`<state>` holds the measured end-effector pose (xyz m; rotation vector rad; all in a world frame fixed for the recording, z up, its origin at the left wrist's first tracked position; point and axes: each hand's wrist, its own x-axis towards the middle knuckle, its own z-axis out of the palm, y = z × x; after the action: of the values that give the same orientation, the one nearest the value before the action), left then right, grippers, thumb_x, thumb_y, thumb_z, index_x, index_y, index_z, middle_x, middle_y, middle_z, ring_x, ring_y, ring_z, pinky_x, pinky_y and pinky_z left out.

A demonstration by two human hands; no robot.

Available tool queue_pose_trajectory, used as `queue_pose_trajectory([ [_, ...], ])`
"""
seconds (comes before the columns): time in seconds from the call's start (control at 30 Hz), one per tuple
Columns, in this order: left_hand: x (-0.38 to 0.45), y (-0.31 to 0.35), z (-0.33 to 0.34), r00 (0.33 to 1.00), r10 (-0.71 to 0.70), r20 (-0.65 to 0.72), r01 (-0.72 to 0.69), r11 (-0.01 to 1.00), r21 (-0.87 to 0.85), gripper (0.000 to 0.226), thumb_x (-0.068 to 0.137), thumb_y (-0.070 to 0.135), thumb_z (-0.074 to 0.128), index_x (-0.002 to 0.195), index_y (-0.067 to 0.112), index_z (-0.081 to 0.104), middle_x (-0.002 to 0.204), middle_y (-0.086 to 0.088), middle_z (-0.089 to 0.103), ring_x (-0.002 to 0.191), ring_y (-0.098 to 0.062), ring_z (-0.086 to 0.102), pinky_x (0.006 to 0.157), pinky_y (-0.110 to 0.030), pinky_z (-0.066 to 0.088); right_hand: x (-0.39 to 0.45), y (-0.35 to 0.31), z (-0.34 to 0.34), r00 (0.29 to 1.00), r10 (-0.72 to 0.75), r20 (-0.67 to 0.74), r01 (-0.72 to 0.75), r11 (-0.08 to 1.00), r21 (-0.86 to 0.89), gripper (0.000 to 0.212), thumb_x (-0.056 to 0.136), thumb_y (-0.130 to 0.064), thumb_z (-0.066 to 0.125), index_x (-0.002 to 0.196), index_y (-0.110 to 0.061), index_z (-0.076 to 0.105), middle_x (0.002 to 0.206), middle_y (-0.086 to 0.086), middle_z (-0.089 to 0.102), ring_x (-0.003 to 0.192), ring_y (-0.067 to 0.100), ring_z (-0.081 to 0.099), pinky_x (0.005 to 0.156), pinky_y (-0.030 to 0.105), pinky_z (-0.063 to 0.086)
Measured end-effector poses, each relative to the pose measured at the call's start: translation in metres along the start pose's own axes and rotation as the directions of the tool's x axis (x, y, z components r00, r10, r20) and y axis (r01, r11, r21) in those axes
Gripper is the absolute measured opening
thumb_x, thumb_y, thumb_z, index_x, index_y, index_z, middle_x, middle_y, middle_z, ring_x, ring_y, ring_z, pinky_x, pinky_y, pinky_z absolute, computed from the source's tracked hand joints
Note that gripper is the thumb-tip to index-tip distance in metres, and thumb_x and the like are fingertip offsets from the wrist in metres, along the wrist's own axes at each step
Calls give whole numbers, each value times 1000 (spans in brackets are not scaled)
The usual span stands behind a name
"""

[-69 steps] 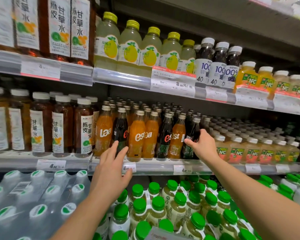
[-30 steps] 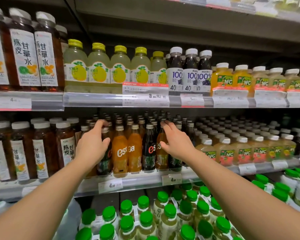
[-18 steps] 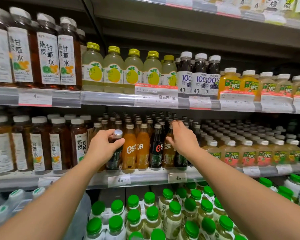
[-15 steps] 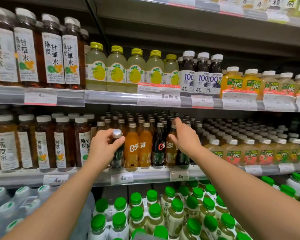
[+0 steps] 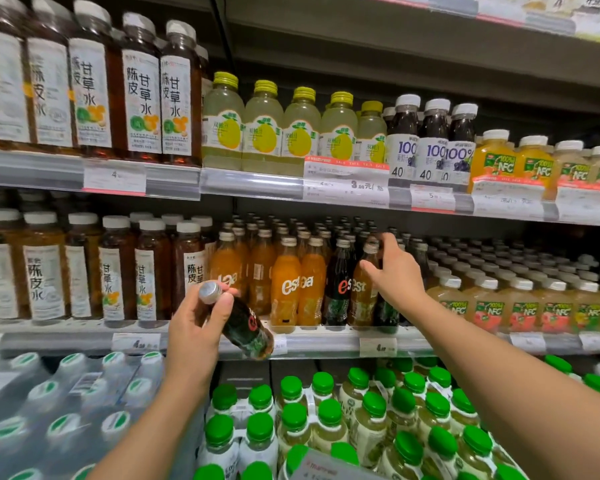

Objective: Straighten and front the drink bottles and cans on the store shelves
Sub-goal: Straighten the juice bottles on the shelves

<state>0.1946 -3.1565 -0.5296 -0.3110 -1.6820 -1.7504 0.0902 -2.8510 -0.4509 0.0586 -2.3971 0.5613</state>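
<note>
The left hand has its fingers curled round the neck of a dark soda bottle, which a moment ago stood in the front row and is now lifted out and tilted in front of the middle shelf edge. That leaves a gap among the orange soda bottles to fill. The right hand has stayed at the row, thumb and fingers closing round the neck of an amber bottle. Probably the dark bottle is being moved to join the dark ones on the right.
</note>
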Motion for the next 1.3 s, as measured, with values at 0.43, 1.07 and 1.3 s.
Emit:
queue_pose_trajectory([
  [0.43,-6,-24,-9,964,-226,-142,170,930,-326,9,95,35,66,100,27,67,103,-5,71,100,-26,66,79,-48,60,-3,-2,-16,997,71,11,-71,994,88,35,83,-63,59,83,-28,62,79,-6,71,76,23,71,77,42,58],
  [1.07,-19,-14,-6,993,-106,-54,105,994,-22,4,95,29,69,95,26,71,89,9,72,82,-5,65,70,-19,48,-34,-69,-37,964,-264,-41,266,931,250,34,98,-47,61,84,-16,67,77,2,67,76,20,63,70,41,50],
  [1.3,-21,-15,-6,984,-169,-60,169,986,-19,11,93,37,68,100,29,70,92,8,73,87,-3,67,66,-11,47,-19,-109,-18,953,-299,-46,297,900,318,34,97,-48,60,88,-15,66,78,3,67,76,20,63,67,39,48],
])
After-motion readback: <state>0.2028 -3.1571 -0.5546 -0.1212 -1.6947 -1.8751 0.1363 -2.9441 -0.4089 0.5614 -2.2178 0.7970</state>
